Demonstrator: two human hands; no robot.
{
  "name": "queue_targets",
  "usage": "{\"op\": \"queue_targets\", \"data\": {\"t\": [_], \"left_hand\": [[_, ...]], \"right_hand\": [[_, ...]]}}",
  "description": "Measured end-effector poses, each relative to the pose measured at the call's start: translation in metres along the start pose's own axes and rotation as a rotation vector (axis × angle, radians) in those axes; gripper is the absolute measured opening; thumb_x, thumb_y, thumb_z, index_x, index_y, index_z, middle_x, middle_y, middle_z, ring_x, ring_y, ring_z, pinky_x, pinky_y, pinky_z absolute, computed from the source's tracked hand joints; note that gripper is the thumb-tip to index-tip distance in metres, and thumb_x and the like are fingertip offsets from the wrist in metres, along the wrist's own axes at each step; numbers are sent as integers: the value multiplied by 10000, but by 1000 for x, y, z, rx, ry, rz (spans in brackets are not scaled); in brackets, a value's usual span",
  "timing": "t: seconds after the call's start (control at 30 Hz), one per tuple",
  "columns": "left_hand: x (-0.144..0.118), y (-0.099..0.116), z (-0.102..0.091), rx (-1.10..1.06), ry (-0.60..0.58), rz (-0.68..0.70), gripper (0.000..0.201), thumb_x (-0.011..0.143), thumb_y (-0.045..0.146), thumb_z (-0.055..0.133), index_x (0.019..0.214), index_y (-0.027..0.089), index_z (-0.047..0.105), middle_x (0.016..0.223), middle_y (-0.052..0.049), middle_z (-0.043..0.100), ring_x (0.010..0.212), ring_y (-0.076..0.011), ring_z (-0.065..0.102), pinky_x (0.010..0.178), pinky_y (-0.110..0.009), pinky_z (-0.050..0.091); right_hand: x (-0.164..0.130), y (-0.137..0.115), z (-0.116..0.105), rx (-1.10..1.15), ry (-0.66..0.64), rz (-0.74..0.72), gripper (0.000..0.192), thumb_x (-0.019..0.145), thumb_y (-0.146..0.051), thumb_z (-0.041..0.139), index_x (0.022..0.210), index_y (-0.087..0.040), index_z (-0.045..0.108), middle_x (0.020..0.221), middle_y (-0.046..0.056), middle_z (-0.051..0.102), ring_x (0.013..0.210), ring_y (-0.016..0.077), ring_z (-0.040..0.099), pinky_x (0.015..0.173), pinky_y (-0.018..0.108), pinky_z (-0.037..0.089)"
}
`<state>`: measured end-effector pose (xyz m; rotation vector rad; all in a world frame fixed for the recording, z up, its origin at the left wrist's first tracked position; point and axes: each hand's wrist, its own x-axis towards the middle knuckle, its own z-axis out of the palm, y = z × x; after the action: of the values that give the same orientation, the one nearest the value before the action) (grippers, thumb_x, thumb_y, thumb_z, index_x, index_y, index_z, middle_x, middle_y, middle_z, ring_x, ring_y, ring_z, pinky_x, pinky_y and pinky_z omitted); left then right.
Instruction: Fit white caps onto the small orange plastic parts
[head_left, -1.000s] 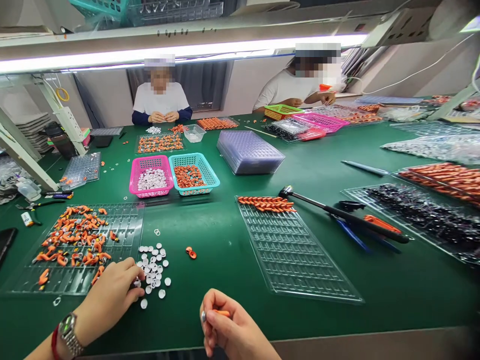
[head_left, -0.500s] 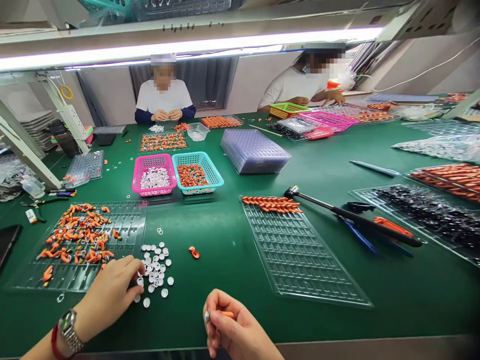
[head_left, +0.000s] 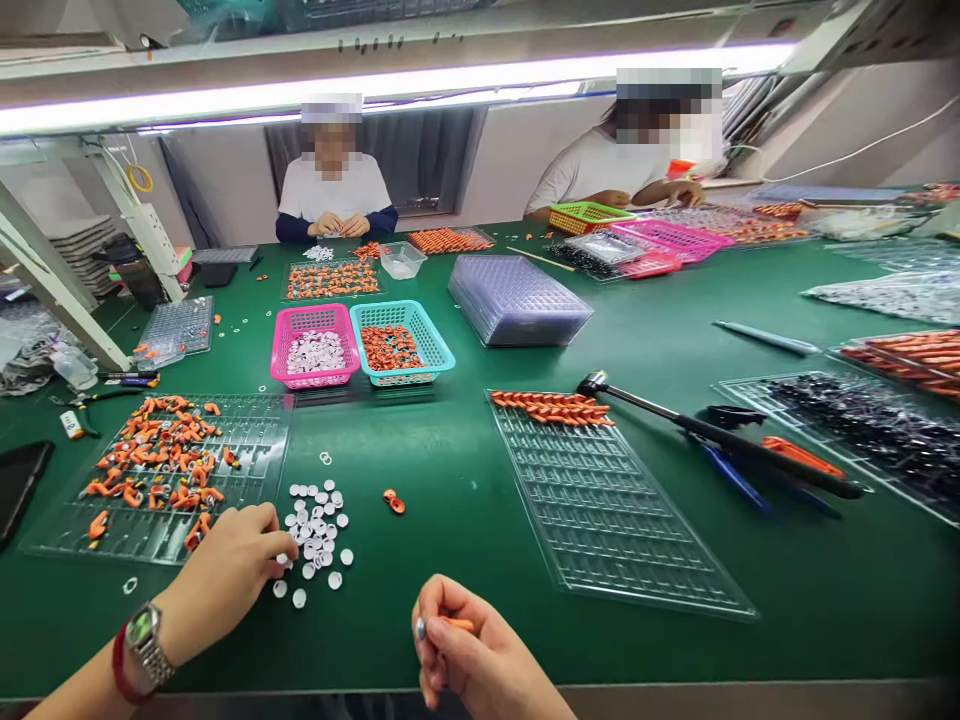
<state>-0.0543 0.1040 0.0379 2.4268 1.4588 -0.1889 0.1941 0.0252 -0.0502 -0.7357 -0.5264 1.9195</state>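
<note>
Green workbench point(head_left: 465, 500) under a strip light, two other people seated at its far side.

Left hand point(head_left: 229, 575) pinches into the pile of white caps point(head_left: 315, 535) near the front, beside a clear tray of orange parts point(head_left: 161, 470). Right hand point(head_left: 469, 650), curled closed, grips a small orange piece point(head_left: 457, 624) at the near edge. An empty clear tray point(head_left: 607, 510) lies to the right.

L hand point(head_left: 229, 570) picks white caps point(head_left: 315, 530); R hand point(head_left: 472, 660) pinches orange part point(head_left: 457, 624).
</note>
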Motion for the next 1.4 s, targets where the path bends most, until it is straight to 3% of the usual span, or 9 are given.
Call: {"op": "queue_targets", "data": {"t": [0.27,0.53,0.77,0.93,1.1,1.4], "left_hand": [[3,2,3,13,-13,34,243,897,37,508,901,194,693,949,-58,630,813,-234,570,736,-360,399],[8,-2,10,-45,25,52,233,982,151,458,898,173,674,931,-55,619,815,-227,581,768,-377,434],[15,-2,10,-126,92,66,232,975,142,478,939,206,699,914,-27,621,826,-196,606,766,-327,463],[21,-2,18,-142,116,114,226,884,81,604,873,245,758,918,-28,645,845,-213,616,770,-328,462],[19,-6,19,-190,159,142,178,895,138,634,876,241,778,897,-31,673,836,-210,639,767,-325,477],[6,-4,25,-300,310,136,175,954,176,509,904,200,675,931,-34,679,865,-189,649,785,-284,527]], "right_hand": [[-2,3,-4,16,-28,-9,370,743,-396,841,719,-152,565,590,-36,576,458,52,500,474,193,507],[-2,1,-1,4,-8,-1,382,728,-402,851,715,-155,560,590,-37,578,453,52,502,473,192,503],[-1,2,-1,5,-7,-4,388,720,-405,854,713,-157,556,583,-38,578,446,51,493,469,192,502],[-1,1,-1,-6,10,2,398,709,-414,857,705,-159,551,573,-42,570,442,53,485,459,191,500],[-1,3,-2,-12,3,-10,393,714,-407,854,707,-160,549,574,-42,569,444,54,487,465,196,508],[0,6,-5,-48,8,-5,405,723,-427,847,709,-163,541,581,-37,578,435,52,492,464,192,509]]}}
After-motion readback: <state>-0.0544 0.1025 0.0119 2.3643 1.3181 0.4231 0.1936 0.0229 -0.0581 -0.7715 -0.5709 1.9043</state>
